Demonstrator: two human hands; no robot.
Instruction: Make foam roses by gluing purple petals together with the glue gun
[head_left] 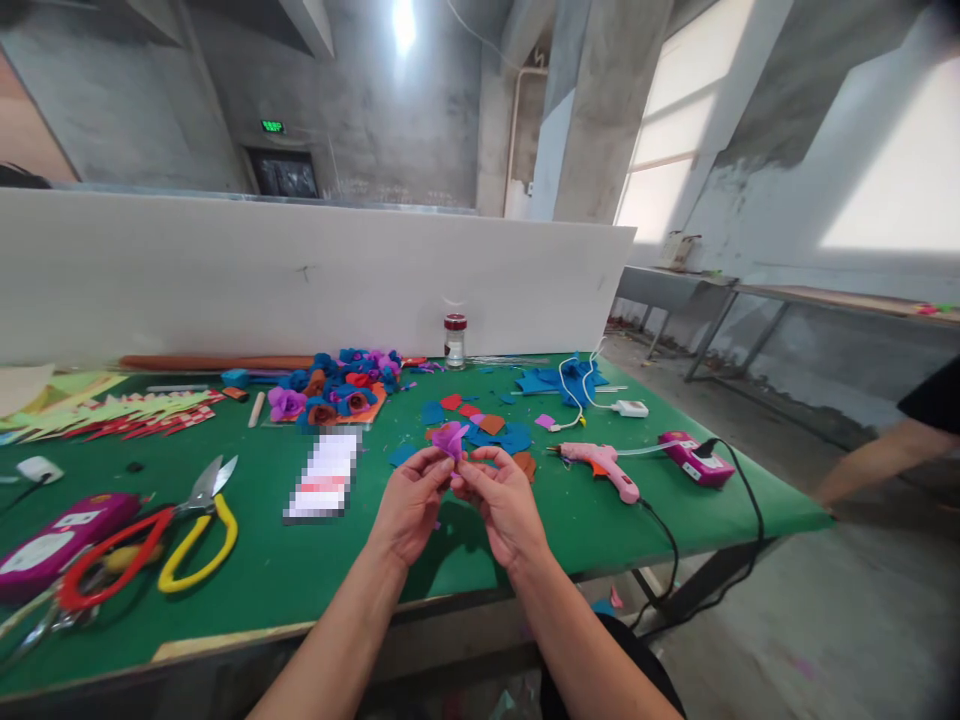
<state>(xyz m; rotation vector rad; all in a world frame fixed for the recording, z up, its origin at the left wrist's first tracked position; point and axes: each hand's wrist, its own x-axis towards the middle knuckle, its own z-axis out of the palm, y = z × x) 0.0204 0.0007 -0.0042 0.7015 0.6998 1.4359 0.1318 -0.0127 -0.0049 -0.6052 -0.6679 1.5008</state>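
Note:
A small purple paper flower [450, 440] is held upright between both hands over the front middle of the green table. My left hand [411, 500] pinches its base from the left with thumb and fingers. From the right, my right hand [504, 500] pinches the same base, fingertips close to those of the left. Behind the hands lie loose blue, red, brown and purple paper pieces [492, 425]. Finished-looking flowers in blue, purple and brown [330, 385] are heaped at the back left. A pink glue gun [604, 465] rests to the right of my right hand.
Scissors with red and yellow handles [199, 540] lie at the left, beside a magenta power box [67, 540]. Another magenta box [696, 460] with a black cord sits right. A red-lidded jar [454, 340] stands before the white board [315, 280]. A person's arm [885, 455] is at far right.

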